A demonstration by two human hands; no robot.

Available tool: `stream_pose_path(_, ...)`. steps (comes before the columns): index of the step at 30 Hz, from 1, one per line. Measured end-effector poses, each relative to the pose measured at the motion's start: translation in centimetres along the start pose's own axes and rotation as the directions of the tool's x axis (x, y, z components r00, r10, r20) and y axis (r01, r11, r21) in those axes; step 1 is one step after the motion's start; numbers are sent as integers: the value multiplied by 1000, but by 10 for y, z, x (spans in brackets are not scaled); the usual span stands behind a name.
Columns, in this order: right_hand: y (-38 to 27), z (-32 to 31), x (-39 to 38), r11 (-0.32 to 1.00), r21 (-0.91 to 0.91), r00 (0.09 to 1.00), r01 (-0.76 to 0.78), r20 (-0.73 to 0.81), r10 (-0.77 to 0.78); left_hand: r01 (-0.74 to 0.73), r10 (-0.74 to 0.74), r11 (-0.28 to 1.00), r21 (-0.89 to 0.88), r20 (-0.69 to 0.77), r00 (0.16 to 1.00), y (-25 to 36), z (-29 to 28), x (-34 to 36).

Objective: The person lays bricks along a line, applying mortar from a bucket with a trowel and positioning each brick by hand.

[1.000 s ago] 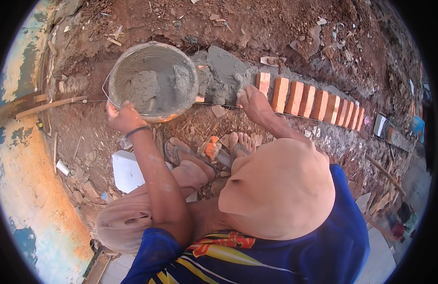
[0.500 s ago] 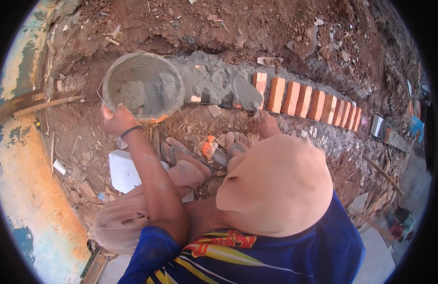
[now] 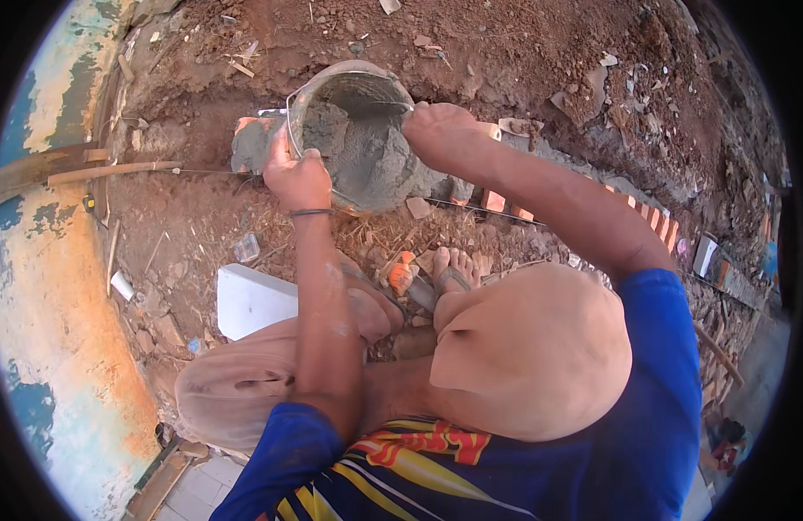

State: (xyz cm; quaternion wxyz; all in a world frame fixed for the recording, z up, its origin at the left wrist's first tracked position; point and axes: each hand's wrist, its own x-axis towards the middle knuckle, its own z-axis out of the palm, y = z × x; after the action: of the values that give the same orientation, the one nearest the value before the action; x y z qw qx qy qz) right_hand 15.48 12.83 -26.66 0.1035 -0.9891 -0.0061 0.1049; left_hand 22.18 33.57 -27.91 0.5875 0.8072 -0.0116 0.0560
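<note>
A round metal pan holding grey mortar is tipped over the trench in the red earth. My left hand, with a dark band on the wrist, grips its near left rim. My right hand is closed at the pan's right rim, and the thin grey edge of a trowel runs from it across the top of the pan. The handle is hidden in my fist. A row of orange bricks runs right from under my right forearm, along a taut string.
A mortar-smeared brick lies left of the pan. A white block sits by my knee, and my sandalled feet are below the trench. A painted wall and a wooden stick stand at the left. Rubble is scattered around.
My right hand left the mortar bed beside the bricks and came to the pan's right rim. My left hand kept its hold on the rim, and the pan now tilts over the trench.
</note>
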Motion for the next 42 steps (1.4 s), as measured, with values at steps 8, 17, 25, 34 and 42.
stream_pose_path(8, 32, 46, -27, 521, 703, 725, -485, 656, -210, -56, 60, 987, -151, 24, 998, 7, 41, -29)
stream_pose_path(17, 47, 45, -84, 76, 896, 886, -438, 444, -136, 105, -123, 986, -131, -137, 983, -24, -8, 1)
stream_pose_path(25, 127, 117, -85, 976, 207, 991, 71, -126, -45, 43, -34, 999, 29, -248, 968, -18, -28, 22)
stream_pose_path(34, 64, 153, -85, 859, 490, 986, -147, 0, 168, 115, -80, 990, 79, -353, 932, -25, -44, 17)
stream_pose_path(42, 72, 191, -150, 594, 521, 785, -613, 317, 532, 147, -190, 979, -141, -366, 911, -31, -52, 20)
